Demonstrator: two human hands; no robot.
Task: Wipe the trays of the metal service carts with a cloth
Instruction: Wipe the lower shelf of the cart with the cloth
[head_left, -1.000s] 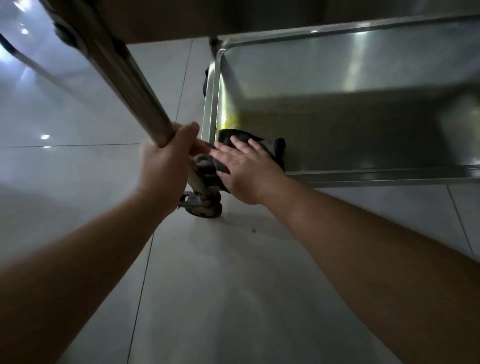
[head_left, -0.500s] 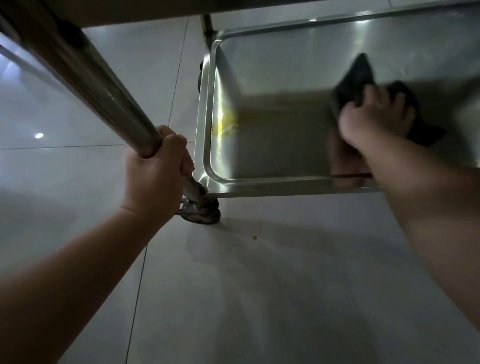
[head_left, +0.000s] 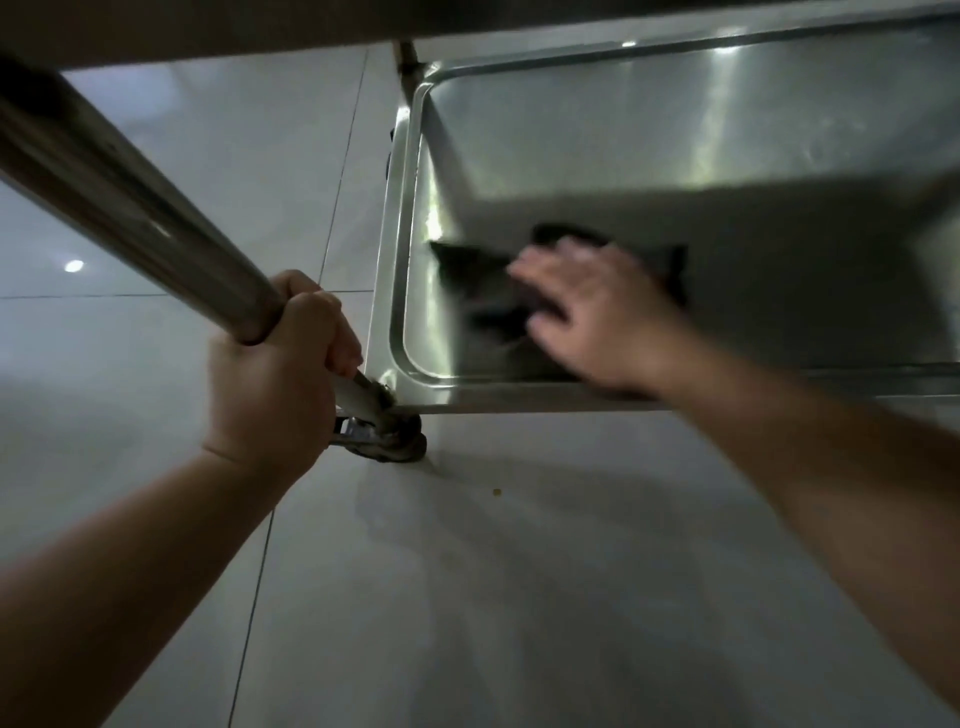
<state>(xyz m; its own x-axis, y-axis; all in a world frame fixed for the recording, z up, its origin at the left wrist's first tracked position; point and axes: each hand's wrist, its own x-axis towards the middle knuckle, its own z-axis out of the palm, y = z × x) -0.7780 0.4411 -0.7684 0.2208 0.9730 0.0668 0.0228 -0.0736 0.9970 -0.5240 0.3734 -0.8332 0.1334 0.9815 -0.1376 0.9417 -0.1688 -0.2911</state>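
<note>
Looking down, the head view takes in pale, glossy floor tiles (head_left: 156, 156) with dark grout lines and a small bright light reflection at the left. The room is dim. A small speck (head_left: 497, 491) lies on the tile near the cart's caster (head_left: 395, 441).

The bottom tray (head_left: 395, 249) of the metal cart is a shallow stainless pan with rounded inner corners and a raised rim; its near-left corner sits just above the caster. Its near rim runs left to right across the view and its left rim runs away from the camera. Half of the tray floor lies in shadow, the far half catching streaks of light. An upper shelf (head_left: 260, 26) cuts across the top of the view. Open tile spreads in front of the cart and to its left.

A cart post (head_left: 130, 208) slants from the upper left down to the caster, and the left hand (head_left: 275, 379) is wrapped tightly round it, fingers curled.

The right hand (head_left: 597, 312), motion-blurred, lies flat with fingers spread and straight, pressing a dark cloth (head_left: 478, 280) onto the tray floor near the left wall. The cloth spreads crumpled, its longer side roughly left to right, one corner pointing toward the left wall.
</note>
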